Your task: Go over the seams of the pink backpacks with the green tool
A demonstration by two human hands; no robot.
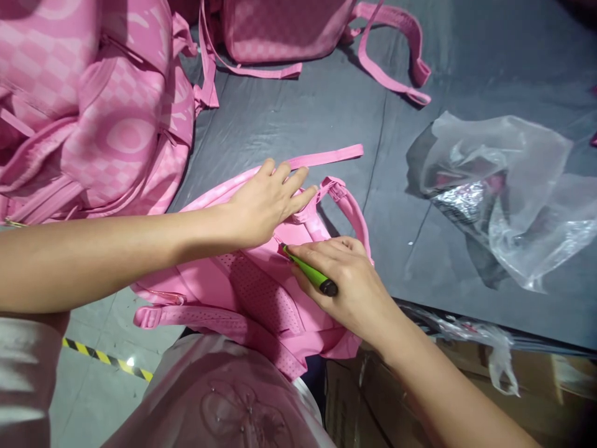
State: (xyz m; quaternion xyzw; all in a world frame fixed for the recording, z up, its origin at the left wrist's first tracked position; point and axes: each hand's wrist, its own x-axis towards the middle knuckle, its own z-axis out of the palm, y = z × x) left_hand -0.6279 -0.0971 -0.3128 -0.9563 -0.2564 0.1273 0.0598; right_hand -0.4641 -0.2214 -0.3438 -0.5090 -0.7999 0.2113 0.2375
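Observation:
A pink backpack lies in front of me at the table's front edge, its padded, dotted back panel and straps facing up. Spread across its upper side is my left hand, fingers stretched out and pressing on the fabric near the carry handle. My right hand grips a slim green pen-like tool with a black end. The tool's tip points at the pink fabric just below my left hand, though the exact contact is hidden. One loose strap extends past the backpack onto the table.
Several pink checkered backpacks are piled at the left, and another pink bag stands at the back. A crumpled clear plastic bag lies on the dark table at right. Cardboard boxes sit beneath the table edge.

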